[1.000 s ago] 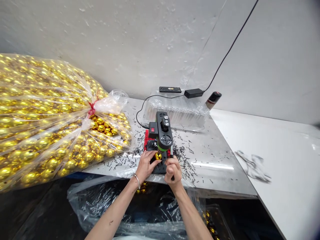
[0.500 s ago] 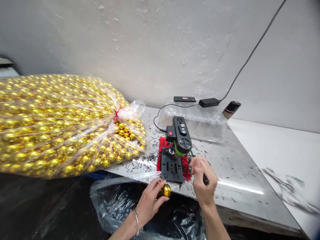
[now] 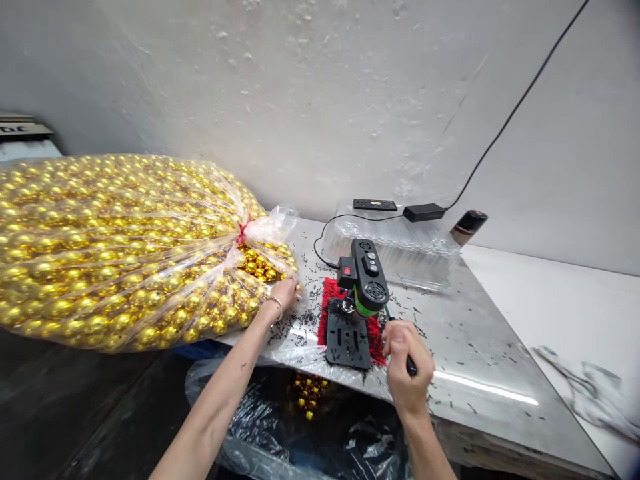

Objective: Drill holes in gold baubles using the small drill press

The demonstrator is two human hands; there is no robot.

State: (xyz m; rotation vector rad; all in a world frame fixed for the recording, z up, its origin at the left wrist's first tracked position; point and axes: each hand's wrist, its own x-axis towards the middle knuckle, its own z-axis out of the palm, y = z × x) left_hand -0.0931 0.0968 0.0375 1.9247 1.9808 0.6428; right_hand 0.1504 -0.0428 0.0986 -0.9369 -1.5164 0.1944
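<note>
My left hand (image 3: 285, 293) is at the torn opening of a large clear bag of gold balls (image 3: 125, 247), beside the red tie; its fingertips are mostly hidden, so what they hold cannot be seen. My right hand (image 3: 409, 357) is wrapped round the black handle of a lever (image 3: 411, 367) on a small black machine (image 3: 370, 277). The machine has a slotted base plate (image 3: 348, 337) and stands on a red mat (image 3: 330, 293). Below the table edge, a cluster of gold balls (image 3: 309, 395) lies in a dark, plastic-lined container (image 3: 270, 413).
Behind the machine is a clear plastic tray (image 3: 400, 253), with a black power adapter (image 3: 424, 213) and a flat black remote (image 3: 375, 205) on it. A dark-capped can (image 3: 469, 227) leans to the right. Black bits litter the metal table (image 3: 470, 333); a cloth (image 3: 590, 393) lies far right.
My left hand has moved up and left from the table's front edge to the bag opening. The gold ball it held is gone from there, and gold balls now show in the container below.
</note>
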